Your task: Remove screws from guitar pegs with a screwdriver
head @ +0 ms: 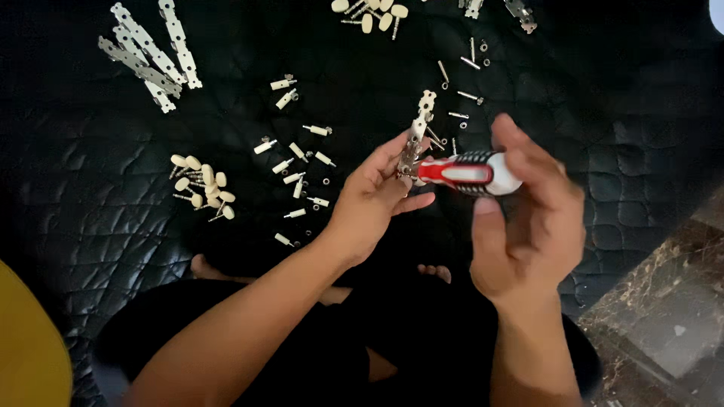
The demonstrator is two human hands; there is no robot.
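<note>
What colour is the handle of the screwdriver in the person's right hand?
Red, white and black, on the screwdriver handle held by the right hand; the head view shows it.

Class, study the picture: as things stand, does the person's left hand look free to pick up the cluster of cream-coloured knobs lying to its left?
Probably not yet. The left hand holds a perforated silver metal strip, so its grip is taken. The cream-coloured knobs themselves lie uncovered on the black quilted mat, with nothing blocking the way.
</note>
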